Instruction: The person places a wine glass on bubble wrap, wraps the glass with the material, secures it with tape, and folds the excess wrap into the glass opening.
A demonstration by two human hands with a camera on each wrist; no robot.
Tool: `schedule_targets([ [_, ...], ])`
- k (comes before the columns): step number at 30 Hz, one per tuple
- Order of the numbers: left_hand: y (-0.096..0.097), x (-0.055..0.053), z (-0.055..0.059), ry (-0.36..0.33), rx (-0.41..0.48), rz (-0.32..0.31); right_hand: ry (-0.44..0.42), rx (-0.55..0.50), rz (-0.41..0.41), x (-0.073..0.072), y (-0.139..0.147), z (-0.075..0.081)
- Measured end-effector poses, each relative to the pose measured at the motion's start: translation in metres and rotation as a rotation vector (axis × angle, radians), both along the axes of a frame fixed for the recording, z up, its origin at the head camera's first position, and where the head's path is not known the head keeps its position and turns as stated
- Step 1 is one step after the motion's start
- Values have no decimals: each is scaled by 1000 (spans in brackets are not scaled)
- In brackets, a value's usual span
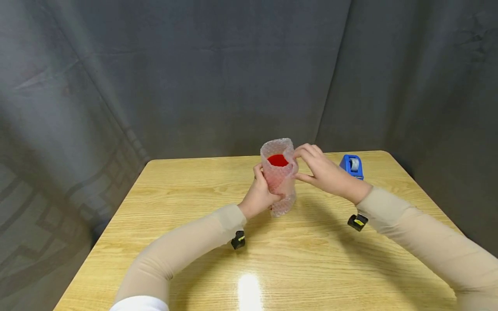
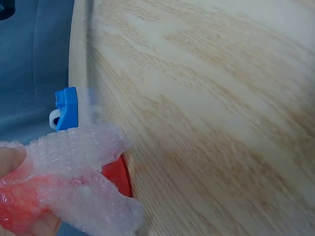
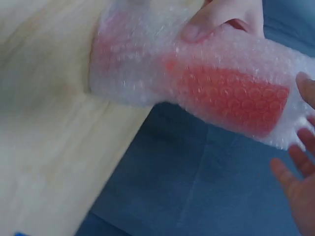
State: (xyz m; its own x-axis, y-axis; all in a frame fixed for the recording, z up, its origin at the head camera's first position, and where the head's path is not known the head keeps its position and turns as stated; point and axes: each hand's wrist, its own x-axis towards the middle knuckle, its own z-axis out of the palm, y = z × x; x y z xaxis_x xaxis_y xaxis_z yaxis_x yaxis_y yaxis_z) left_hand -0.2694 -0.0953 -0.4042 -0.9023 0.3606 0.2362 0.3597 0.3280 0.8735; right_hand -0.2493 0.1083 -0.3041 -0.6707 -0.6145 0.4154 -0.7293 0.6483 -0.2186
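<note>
A red goblet (image 1: 278, 160) stands roughly upright inside a sleeve of clear bubble wrap (image 1: 283, 206), its open top showing below the wrap's upper edge. In the right wrist view the red bowl (image 3: 231, 98) shows through the bubbles, and the wrap narrows below it. Part of the red foot (image 2: 117, 176) peeks out of the wrap in the left wrist view. My left hand (image 1: 260, 195) grips the wrapped goblet round its middle from the left. At the wrap's upper right edge is my right hand (image 1: 328, 173), fingers spread and fingertips right at the plastic.
A blue tape dispenser (image 1: 351, 166) with a white roll stands near the table's back right, behind my right forearm. The wooden table (image 1: 186, 185) ends just beyond the goblet, with a grey curtain (image 1: 218, 86) behind it.
</note>
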Motion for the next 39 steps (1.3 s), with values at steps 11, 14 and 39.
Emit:
schedule_targets([
  [11,1,-1,2,29,-34,-9,-243,255,153,-23,-10,27],
  [14,1,-2,1,28,-35,-12,-268,241,130,-26,-14,29],
  [39,2,-2,4,32,-36,-20,-109,364,236,-22,-9,20],
])
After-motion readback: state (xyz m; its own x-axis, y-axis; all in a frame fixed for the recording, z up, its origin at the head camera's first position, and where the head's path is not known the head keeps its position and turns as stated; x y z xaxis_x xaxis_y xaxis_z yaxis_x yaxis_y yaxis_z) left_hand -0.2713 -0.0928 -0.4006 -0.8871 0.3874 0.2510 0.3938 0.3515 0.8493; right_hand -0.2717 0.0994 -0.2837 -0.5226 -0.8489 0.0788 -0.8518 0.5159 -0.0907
